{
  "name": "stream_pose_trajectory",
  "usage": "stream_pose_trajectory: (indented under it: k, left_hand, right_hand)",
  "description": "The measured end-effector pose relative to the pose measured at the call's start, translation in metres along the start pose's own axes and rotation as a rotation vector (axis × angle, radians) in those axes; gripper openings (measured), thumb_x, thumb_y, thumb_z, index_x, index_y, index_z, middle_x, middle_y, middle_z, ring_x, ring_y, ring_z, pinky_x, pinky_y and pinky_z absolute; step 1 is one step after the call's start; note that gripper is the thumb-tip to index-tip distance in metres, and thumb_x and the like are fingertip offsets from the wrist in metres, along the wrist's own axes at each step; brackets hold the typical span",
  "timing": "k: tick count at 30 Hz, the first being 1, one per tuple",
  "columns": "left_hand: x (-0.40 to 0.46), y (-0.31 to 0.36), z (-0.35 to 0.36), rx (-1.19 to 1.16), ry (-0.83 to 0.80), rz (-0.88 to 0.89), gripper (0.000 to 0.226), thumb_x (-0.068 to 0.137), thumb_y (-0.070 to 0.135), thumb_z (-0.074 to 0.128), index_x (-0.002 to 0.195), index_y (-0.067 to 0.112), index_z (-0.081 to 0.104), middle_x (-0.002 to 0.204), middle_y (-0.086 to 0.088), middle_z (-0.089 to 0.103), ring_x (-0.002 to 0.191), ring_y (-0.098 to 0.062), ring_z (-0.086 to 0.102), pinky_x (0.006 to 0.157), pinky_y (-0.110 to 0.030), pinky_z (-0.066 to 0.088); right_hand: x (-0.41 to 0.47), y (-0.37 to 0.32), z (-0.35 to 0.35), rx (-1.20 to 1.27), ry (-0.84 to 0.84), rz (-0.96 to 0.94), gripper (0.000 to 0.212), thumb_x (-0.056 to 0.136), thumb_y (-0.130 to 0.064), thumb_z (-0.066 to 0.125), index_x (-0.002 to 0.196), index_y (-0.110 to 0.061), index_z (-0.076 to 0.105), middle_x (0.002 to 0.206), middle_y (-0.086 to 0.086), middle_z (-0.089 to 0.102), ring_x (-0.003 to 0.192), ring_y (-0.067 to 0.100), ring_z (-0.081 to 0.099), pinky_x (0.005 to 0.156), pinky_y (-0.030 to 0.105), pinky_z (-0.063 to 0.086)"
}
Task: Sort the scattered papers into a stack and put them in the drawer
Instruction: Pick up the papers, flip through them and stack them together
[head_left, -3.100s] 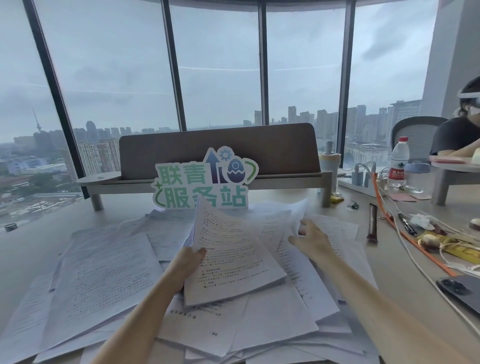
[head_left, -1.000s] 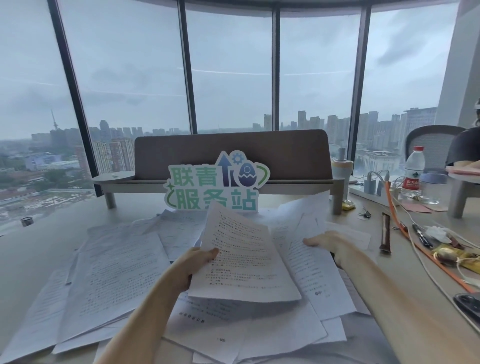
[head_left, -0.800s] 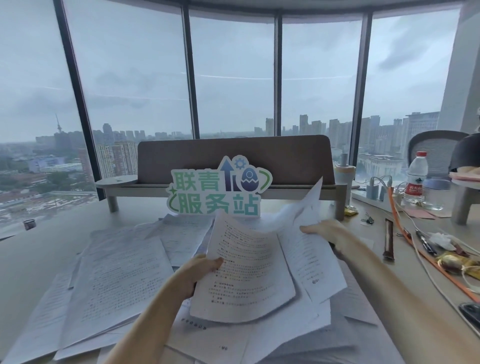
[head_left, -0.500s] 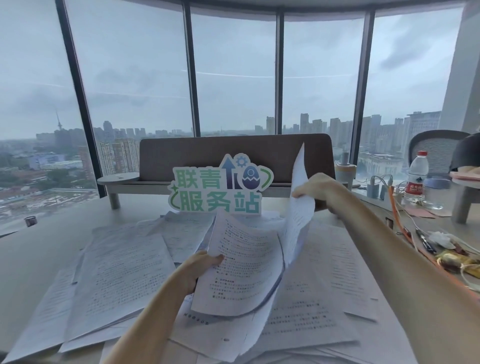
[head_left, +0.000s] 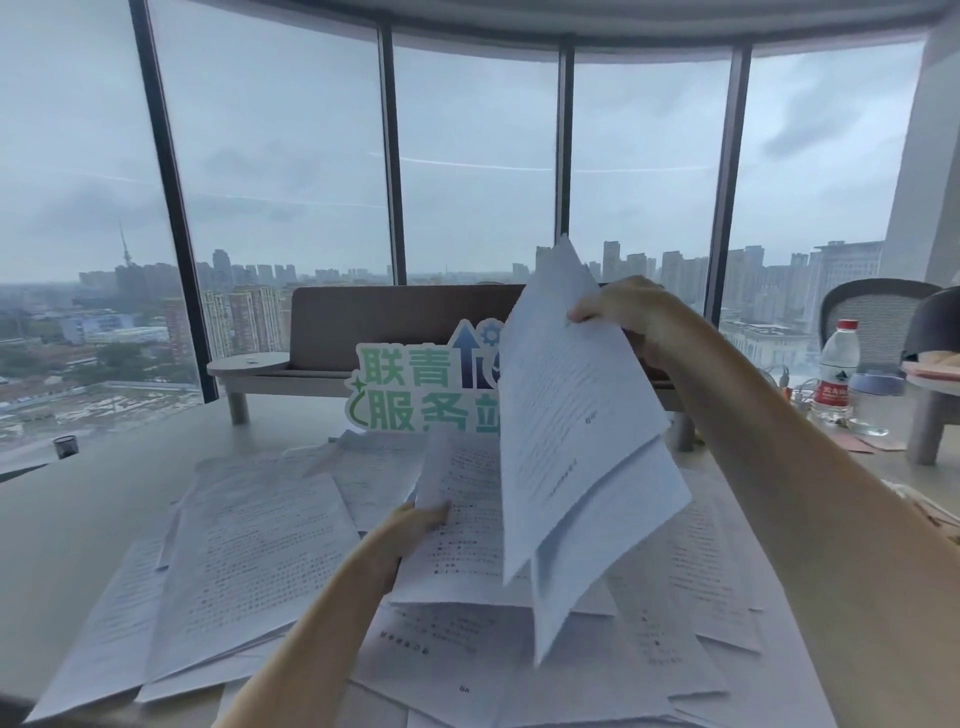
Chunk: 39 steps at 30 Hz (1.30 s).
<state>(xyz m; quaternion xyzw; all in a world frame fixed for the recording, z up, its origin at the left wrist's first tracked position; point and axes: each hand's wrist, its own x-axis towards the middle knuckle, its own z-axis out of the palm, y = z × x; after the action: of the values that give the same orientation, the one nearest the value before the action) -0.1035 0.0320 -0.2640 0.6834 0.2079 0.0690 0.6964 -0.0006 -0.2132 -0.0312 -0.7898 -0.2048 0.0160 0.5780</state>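
Papers (head_left: 249, 551) lie spread all over the pale surface (head_left: 78, 519), many of them on top of each other. The left hand (head_left: 410, 525) holds one printed sheet (head_left: 462, 525) by its left edge, with the thumb on top, and this sheet sits a little above the pile. The right hand (head_left: 623, 312) is up high and pinches a few lifted sheets (head_left: 566, 415) at their top edge, so they hang down tilted over the pile, partly in front of the sheet in the left hand. Behind the papers stands a green and white sign (head_left: 410, 384) with big letters, and the lifted sheets hide its right side. A long wooden shelf (head_left: 270, 369) stands behind the sign, by the big windows (head_left: 280, 182). A water bottle (head_left: 835, 371) with a red cap stands far to the right. A drawer cannot be seen.
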Motion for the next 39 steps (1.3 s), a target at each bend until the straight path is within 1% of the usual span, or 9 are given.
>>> stream_pose_trajectory:
  k: [2,5,8,13,20,24,28,34,39]
  left_hand:
    - [0.0,0.005,-0.002,0.007,-0.003,0.052,0.031,0.095,0.032,0.064,0.115,0.008,0.057,0.084,-0.007,0.073,0.061,-0.013,0.072,0.051,-0.02,0.056]
    - [0.016,0.0,-0.01,-0.028,-0.073,0.073,0.088,0.065,0.075,0.073,0.132,0.02,0.058,0.125,-0.004,0.068,0.107,-0.017,0.069,0.096,-0.034,0.053]
    - [0.001,0.007,-0.004,-0.179,-0.115,0.057,0.052,0.083,0.061,0.056,0.12,0.024,0.061,0.108,0.002,0.076,0.099,-0.014,0.072,0.081,-0.03,0.055]
    - [-0.006,0.008,0.001,-0.16,-0.151,0.076,0.039,0.098,0.033,0.056,0.131,0.011,0.055,0.105,-0.017,0.074,0.079,-0.027,0.075,0.063,-0.033,0.06]
    - [-0.005,-0.003,0.0,-0.079,-0.193,0.018,0.024,0.09,0.01,0.069,0.114,0.013,0.065,0.112,-0.027,0.07,0.097,-0.044,0.067,0.089,-0.059,0.054]
    - [0.001,-0.002,-0.001,-0.064,-0.093,-0.001,0.021,0.092,0.01,0.066,0.112,0.015,0.061,0.097,-0.023,0.072,0.077,-0.036,0.07,0.078,-0.049,0.059]
    - [0.003,-0.002,0.001,-0.038,0.005,0.018,0.021,0.094,0.015,0.064,0.115,0.011,0.06,0.08,-0.014,0.074,0.063,-0.027,0.071,0.056,-0.033,0.057]
    - [0.001,-0.002,0.005,-0.069,0.068,0.05,0.016,0.095,0.022,0.065,0.107,0.012,0.063,0.065,-0.007,0.074,0.052,-0.02,0.07,0.045,-0.026,0.054]
    - [-0.008,0.001,0.009,-0.102,0.102,0.066,0.021,0.095,0.03,0.064,0.104,0.011,0.065,0.066,-0.008,0.073,0.049,-0.02,0.069,0.043,-0.026,0.053]
  right_hand:
    - [0.002,0.019,-0.002,0.051,0.018,0.053,0.022,0.084,-0.014,0.075,0.1,-0.001,0.068,0.09,0.012,0.071,0.072,0.027,0.07,0.059,0.027,0.059]
    - [0.009,0.058,-0.002,0.044,0.042,0.173,0.031,0.071,-0.014,0.079,0.096,0.001,0.072,0.099,0.021,0.074,0.085,0.034,0.073,0.081,0.044,0.059]
    - [0.006,0.098,0.002,-0.001,0.026,0.264,0.014,0.084,-0.003,0.075,0.096,0.001,0.07,0.086,0.018,0.073,0.07,0.029,0.072,0.065,0.039,0.061]
    - [0.024,0.181,0.012,-0.038,-0.017,0.453,0.057,0.073,-0.019,0.087,0.124,-0.008,0.064,0.119,0.017,0.068,0.107,0.039,0.066,0.098,0.059,0.05]
    - [-0.003,0.2,0.037,-0.054,0.06,0.329,0.056,0.092,-0.022,0.069,0.143,-0.017,0.047,0.138,0.009,0.057,0.116,0.034,0.061,0.103,0.051,0.049]
    - [-0.002,0.209,0.036,-0.231,0.128,0.245,0.034,0.088,-0.026,0.067,0.114,-0.004,0.067,0.111,0.015,0.07,0.097,0.029,0.066,0.081,0.036,0.054]
    - [-0.005,0.209,0.032,-0.221,0.179,0.261,0.035,0.083,-0.031,0.07,0.079,0.001,0.057,0.082,0.019,0.064,0.075,0.029,0.062,0.063,0.03,0.035]
    - [-0.008,0.211,0.028,-0.142,0.097,0.242,0.025,0.089,-0.02,0.075,0.103,-0.022,0.054,0.101,0.004,0.061,0.1,0.029,0.066,0.093,0.042,0.054]
    - [-0.007,0.215,0.032,-0.153,0.117,0.256,0.044,0.091,-0.031,0.069,0.114,0.006,0.063,0.118,0.029,0.064,0.103,0.04,0.065,0.083,0.037,0.045]
